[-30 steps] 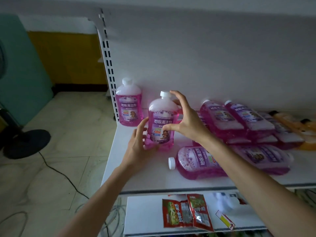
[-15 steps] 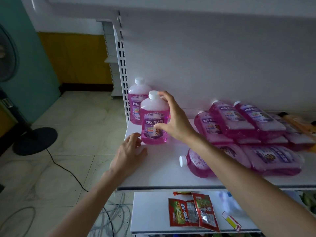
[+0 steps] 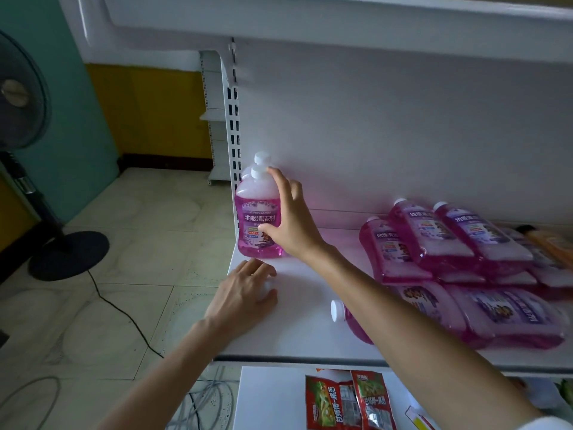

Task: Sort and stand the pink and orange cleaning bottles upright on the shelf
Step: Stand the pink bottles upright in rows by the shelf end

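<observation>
White metal shelf with a pale back panel, seen from above; a tiled floor and a standing fan lie to its left. Toward the right end of the shelf lies a pile of pink bottles, all on their sides: clear plastic, pink liquid, white caps, purple printed labels. The frame cuts the pile off at the right, where an orange bottle shows only in part. One lying bottle near the front edge is mostly hidden behind the right forearm, only its cap and neck showing. At the back left corner stands the upright pink bottle, label facing forward, foam above the liquid. A second bottle stands directly behind it, hidden but for its cap. The right hand holds the upright pink bottle from its right side: thumb on the label, index finger reaching up beside the cap, remaining fingertips out of sight behind it. The left hand rests flat at the shelf's left edge, just in front of the bottle, fingers loosely spread, not touching it. Red packets lie on the lower shelf.
</observation>
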Demonstrator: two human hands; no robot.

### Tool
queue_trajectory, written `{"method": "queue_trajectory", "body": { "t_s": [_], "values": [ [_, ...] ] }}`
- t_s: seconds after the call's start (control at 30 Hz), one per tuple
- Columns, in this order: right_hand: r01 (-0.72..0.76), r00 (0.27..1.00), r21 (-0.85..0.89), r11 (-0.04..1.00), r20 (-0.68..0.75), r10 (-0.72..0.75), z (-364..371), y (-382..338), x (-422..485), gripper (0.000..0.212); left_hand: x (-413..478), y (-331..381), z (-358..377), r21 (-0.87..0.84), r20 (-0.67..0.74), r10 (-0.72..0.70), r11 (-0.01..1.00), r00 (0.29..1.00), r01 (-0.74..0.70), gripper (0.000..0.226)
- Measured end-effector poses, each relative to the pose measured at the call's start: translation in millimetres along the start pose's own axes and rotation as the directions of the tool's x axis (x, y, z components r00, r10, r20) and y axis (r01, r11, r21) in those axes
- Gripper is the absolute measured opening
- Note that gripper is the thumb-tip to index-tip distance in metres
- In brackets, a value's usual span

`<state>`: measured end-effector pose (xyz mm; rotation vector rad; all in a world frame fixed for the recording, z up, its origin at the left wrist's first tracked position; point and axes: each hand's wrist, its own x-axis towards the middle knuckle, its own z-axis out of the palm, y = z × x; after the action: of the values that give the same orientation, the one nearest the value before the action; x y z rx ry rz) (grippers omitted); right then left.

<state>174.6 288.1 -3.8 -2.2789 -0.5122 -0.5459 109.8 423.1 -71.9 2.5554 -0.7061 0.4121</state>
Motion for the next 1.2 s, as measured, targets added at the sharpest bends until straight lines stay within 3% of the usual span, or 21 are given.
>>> {"method": "queue_trajectory", "body": {
  "t_s": [0.17, 0.37, 0.53, 0.63, 0.73, 0.93, 1.03, 1.1, 1.2],
  "values": [
    [-0.014, 0.998, -0.190, 0.982, -0.057, 0.003, -1.2, -3.3, 5.7, 0.097, 3.0, -2.2, 0.1, 0.014, 0.050, 0.004, 1.000, 0.999, -0.005, 0.034],
    [-0.049, 0.997, -0.309, 0.950, 0.040, 0.065, -11.6, 0.5, -2.1, 0.097, 4.0, 6.8, 5.2, -0.019, 0.035, -0.015, 1.000, 0.999, 0.016, 0.036],
    [-0.059, 0.983, -0.375, 0.925, 0.141, 0.120, -46.2, 19.3, -17.6, 0.074, 11.6, 26.4, 12.3, -0.115, 0.085, 0.000, 0.993, 0.996, 0.010, 0.028],
    [-0.049, 0.985, -0.355, 0.934, 0.138, 0.104, -71.3, 32.3, -32.4, 0.059, 12.4, 40.4, 14.3, -0.247, 0.082, -0.011, 0.968, 0.997, 0.031, 0.045],
    [-0.090, 0.958, -0.316, 0.945, 0.233, 0.169, -96.8, 42.0, -45.5, 0.042, 13.0, 56.4, 13.3, -0.331, 0.149, -0.029, 0.941, 0.988, 0.078, 0.063],
    [-0.127, 0.814, -0.274, 0.953, 0.521, 0.258, -130.6, 40.1, -61.2, 0.039, 15.3, 76.8, 18.7, -0.206, 0.252, 0.039, 0.978, 0.967, 0.014, 0.089],
    [-0.065, 0.615, -0.367, 0.928, 0.717, 0.327, -139.7, 35.5, -68.2, 0.049, 18.5, 80.7, 25.8, -0.099, 0.295, 0.072, 0.994, 0.953, -0.045, 0.099],
    [-0.004, 0.495, -0.427, 0.904, 0.785, 0.373, -141.7, 38.3, -73.7, 0.053, 19.3, 79.3, 27.4, -0.147, 0.264, 0.072, 0.989, 0.962, -0.034, 0.099],
    [-0.048, 0.486, -0.397, 0.916, 0.792, 0.369, -146.6, 44.1, -80.6, 0.059, 18.6, 79.0, 19.9, -0.362, 0.204, 0.008, 0.930, 0.979, 0.068, 0.071]
  ]
}}
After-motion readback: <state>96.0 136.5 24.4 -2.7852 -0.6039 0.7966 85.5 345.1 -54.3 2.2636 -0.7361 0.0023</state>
